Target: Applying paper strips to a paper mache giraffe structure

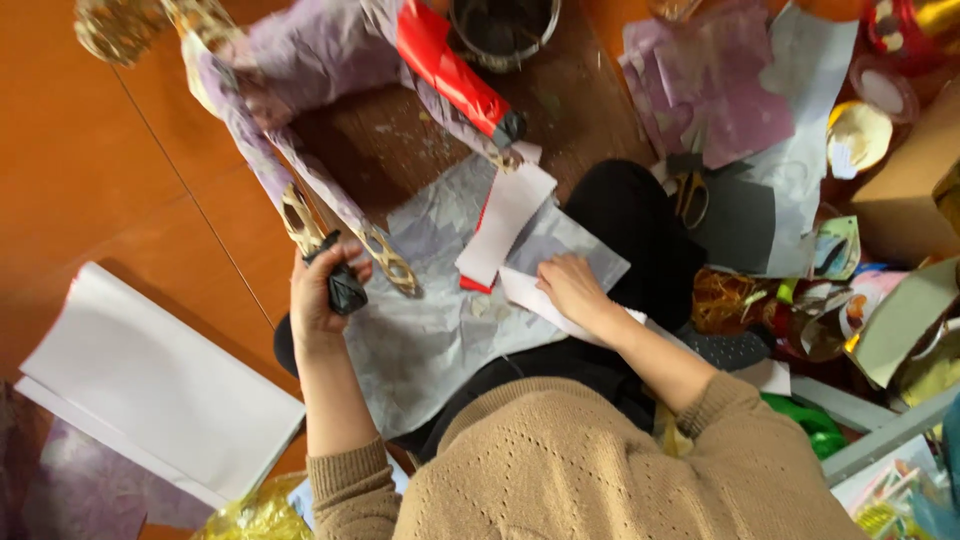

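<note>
My left hand point(318, 292) grips a black leg end point(345, 288) of a paper-covered frame figure point(300, 120), wrapped in pale purple paper with gold patterned bands and a red leg point(450, 72). My right hand point(572, 288) rests flat on a white paper strip point(520, 292) lying over a grey-lilac tissue sheet point(420, 330) spread across my lap. A second white strip point(505, 225) with a red piece under it lies just above that hand.
A stack of white paper point(150, 385) lies at the left on the orange floor. Purple tissue sheets point(710, 95), scissors point(688, 195) on dark paper, a cardboard box point(915, 185), a dark pot point(503, 30) and colourful foil scraps point(800, 310) crowd the right.
</note>
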